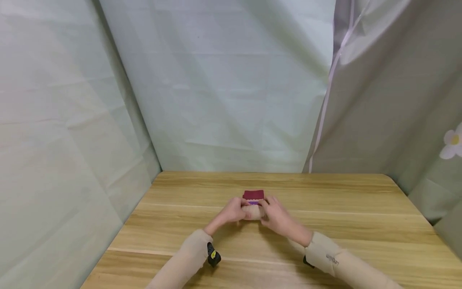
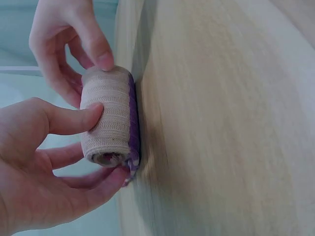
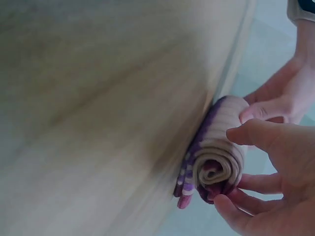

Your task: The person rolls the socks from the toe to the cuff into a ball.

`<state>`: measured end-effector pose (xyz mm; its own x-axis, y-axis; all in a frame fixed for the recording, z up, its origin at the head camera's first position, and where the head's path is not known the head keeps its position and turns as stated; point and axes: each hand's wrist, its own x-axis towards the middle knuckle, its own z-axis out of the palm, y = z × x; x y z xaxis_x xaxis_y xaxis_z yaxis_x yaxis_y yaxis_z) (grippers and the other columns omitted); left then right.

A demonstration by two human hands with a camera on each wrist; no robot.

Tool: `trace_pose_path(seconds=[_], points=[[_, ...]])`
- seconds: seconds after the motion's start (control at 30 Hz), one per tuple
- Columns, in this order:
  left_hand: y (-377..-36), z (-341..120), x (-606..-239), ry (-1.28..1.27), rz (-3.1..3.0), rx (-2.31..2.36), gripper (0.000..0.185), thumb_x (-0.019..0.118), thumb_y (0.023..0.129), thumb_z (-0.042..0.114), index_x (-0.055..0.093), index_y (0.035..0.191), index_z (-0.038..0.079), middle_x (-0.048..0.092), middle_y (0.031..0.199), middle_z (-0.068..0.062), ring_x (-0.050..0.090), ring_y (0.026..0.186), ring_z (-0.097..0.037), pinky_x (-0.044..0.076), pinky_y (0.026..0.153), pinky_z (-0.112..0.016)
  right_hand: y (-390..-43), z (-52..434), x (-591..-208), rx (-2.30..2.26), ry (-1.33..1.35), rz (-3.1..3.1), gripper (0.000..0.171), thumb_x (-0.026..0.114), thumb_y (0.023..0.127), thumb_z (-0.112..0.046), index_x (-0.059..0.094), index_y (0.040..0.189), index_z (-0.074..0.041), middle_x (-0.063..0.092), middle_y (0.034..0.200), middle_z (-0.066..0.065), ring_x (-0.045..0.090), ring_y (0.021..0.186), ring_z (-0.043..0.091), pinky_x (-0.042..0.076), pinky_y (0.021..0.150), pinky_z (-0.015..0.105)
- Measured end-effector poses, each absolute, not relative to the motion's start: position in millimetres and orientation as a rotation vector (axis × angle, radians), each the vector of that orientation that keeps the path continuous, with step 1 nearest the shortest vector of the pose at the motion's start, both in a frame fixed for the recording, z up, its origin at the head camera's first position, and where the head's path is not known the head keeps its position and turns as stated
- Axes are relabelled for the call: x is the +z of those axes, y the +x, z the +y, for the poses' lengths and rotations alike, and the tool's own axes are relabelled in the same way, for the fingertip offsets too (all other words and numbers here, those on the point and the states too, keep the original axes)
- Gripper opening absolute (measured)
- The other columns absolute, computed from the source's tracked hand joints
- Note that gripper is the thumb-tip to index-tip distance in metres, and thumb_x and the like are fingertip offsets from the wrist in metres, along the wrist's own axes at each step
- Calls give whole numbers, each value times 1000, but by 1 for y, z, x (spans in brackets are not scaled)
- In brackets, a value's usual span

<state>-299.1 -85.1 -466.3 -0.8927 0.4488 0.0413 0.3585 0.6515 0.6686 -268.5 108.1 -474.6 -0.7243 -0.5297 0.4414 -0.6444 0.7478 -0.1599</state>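
When rolling fabric as tightly as this, work outward from the wrists: beige sleeves (image 1: 191,251) low over the tabletop (image 1: 361,224), forearms angled in toward the middle. Left hand (image 1: 231,213) grasping the left end of the fabric roll (image 1: 254,212), thumb laid across its ribbed beige face and fingers curled beneath. Right hand (image 1: 278,218) pinching the other end, thumb on top and fingertips tucked under. Roll lying on its side on the tabletop, about midway between the left and right edges, touching the wood along a purple band. Press evenly with both thumbs to stop either end running ahead; otherwise likely to cone and loosen, though, judging by the spiral at the open end, wound fairly snug. Tuck the purple-and-pink edge in underneath while turning rather than letting it trail. Just beyond the roll, a flat maroon stretch (image 1: 253,195) not yet wound in: smooth it flat and square to the roll before advancing over it. Farther out, bare wood up to the tabletop's back edge, then pale green backdrop cloth (image 1: 223,92). Off to the right, a grey curtain (image 1: 390,100) with a white flower (image 1: 452,145).
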Motion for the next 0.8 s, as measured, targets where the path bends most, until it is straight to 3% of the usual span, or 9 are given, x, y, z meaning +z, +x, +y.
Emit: trace_pose_path(seconds=[0.4,0.8], points=[[-305,-86,-467,568,2678,1111,25,79,78,10,66,97,0,68,99,-14,59,88,-20,51,76,-33,-277,103,-484,553,897,-2564,51,87,69,-11,62,110,5,65,103,19,61,97,35,54,81,43],[-310,-88,-474,452,2552,1259,21,76,81,7,65,97,0,64,97,-11,55,84,-19,50,73,-29,-282,100,-485,611,891,-2641,46,85,67,-7,57,103,1,64,98,17,57,92,27,54,76,39]])
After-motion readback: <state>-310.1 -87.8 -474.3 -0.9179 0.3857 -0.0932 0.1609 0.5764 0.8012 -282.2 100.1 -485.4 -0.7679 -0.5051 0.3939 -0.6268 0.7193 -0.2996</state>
